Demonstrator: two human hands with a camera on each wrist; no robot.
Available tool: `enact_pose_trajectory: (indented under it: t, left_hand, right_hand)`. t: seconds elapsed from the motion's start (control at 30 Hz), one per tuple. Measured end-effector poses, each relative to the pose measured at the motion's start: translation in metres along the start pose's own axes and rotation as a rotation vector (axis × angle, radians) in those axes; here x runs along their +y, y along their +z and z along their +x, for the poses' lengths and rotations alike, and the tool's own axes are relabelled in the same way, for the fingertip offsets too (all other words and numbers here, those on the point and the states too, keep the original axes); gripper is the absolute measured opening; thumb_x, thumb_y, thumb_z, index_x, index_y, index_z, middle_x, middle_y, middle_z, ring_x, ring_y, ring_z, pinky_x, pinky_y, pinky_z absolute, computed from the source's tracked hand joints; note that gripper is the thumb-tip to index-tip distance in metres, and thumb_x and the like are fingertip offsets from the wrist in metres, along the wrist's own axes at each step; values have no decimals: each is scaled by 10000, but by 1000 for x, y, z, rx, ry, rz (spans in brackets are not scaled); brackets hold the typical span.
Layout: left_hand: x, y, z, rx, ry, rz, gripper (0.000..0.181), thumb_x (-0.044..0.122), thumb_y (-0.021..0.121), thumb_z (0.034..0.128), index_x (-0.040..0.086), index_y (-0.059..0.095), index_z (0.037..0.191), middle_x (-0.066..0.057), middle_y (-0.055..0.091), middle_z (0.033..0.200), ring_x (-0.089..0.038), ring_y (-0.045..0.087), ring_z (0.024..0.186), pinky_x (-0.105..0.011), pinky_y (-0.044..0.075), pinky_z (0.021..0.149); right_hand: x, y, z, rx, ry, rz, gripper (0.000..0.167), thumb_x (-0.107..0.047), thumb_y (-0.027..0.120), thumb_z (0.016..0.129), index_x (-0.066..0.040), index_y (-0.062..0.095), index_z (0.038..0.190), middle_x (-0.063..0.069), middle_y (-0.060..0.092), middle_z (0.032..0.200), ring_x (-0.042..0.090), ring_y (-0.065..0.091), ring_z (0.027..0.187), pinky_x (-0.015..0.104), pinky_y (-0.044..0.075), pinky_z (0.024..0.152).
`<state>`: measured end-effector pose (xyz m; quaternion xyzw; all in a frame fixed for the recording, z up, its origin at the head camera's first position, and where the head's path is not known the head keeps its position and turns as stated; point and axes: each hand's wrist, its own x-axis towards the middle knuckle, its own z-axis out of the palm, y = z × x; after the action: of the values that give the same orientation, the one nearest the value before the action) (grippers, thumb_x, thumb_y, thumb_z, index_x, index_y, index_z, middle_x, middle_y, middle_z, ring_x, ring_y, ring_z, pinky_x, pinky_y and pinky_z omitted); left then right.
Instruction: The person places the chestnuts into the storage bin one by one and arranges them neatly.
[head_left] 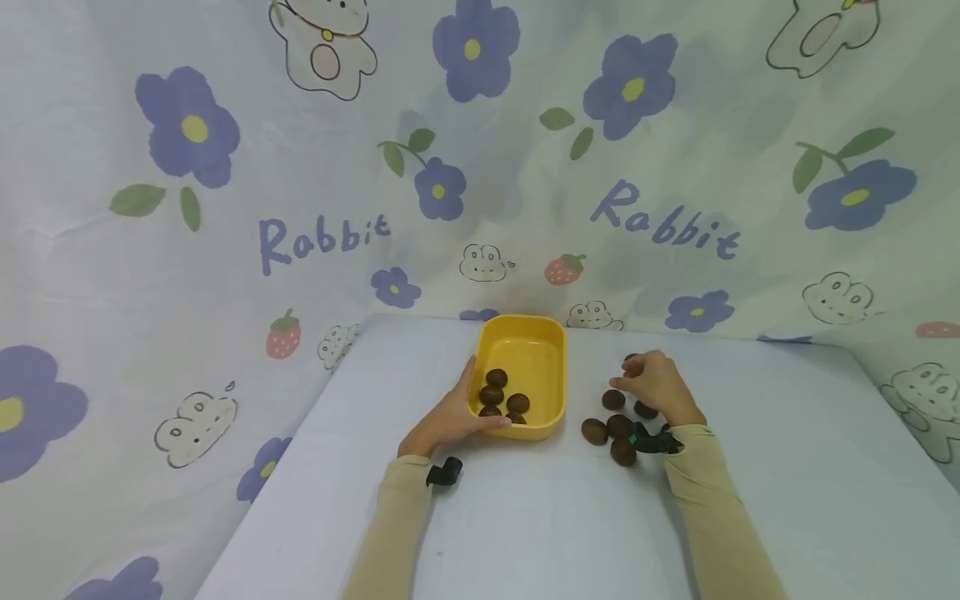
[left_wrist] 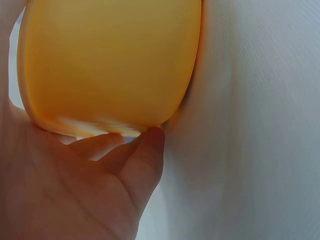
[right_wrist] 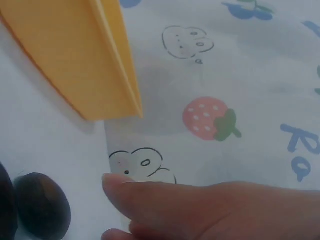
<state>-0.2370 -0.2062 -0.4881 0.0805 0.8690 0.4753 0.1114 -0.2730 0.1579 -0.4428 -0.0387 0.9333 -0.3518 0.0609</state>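
Left hand (head_left: 453,414) grips yellow container (head_left: 534,367) at near-left corner; long axis points away from person. Right hand (head_left: 656,383), nearer loose brown balls (head_left: 595,431) on tabletop (head_left: 525,517), sits right of container; cannot tell whether fingers pinch ball.

Left sleeve (head_left: 390,521): long, plain beige cloth, ending at the wrist. Right sleeve (head_left: 712,504): long, matching beige cloth, creased along the forearm, ending at the wrist. Left wrist piece (head_left: 446,472): small, black, rounded, on the wrist's right side. Right wrist piece (head_left: 654,440): black, elongated, irregular, small green mark toward its left end. Left hand (head_left: 452,415), right hand (head_left: 660,385): bare, fingers included.
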Motion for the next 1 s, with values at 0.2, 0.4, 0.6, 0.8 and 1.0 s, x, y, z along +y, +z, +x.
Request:
enact_pose_trajectory:
  t: [0.2, 0.4, 0.6, 0.8, 1.0]
  left_hand:
    - [0, -2, -1, 0, 35, -12, 1370, 482, 898, 754, 333, -123, 1654, 15, 49, 1767, -247, 151, 1628, -575, 141, 1315]
    - [-3, -1, -2, -12, 51, -34, 1385, 481, 908, 742, 340, -125, 1653, 28, 69, 1764, -232, 173, 1622, -564, 146, 1316]
    - [-7, 0, 0, 4, 64, -21, 1364, 466, 907, 749, 338, -100, 1660, 48, 114, 1758, -203, 221, 1605, -555, 180, 1312]
    - [-6, -1, 0, 2, 50, -2, 1374, 493, 903, 746, 296, -98, 1667, 16, 99, 1763, -244, 208, 1613, -582, 180, 1305]
    - [-2, -1, 0, -6, 30, 5, 1375, 500, 898, 748, 305, -110, 1662, 6, 87, 1764, -256, 201, 1615, -585, 175, 1306]
  right_hand:
    - [2, 6, 1, -26, 24, -44, 495, -252, 782, 896, 121, 678, 1205, 292, 707, 1184, 363, 691, 994, 495, 600, 851]
    - [0, 11, 0, -70, 58, -78, 557, -257, 816, 879, 147, 650, 1226, 301, 695, 1196, 323, 671, 935, 476, 600, 847]
    - [-5, 14, -1, -69, 43, -91, 542, -234, 832, 862, 170, 654, 1178, 295, 710, 1131, 321, 662, 899, 479, 590, 836]
    - [-7, 21, -2, -70, 45, -99, 531, -212, 857, 836, 167, 655, 1148, 328, 695, 1175, 408, 687, 1036, 550, 579, 924]
    - [-7, 23, -2, -60, 61, -103, 492, -182, 862, 826, 162, 669, 1119, 318, 706, 1144, 396, 697, 994, 537, 593, 890]
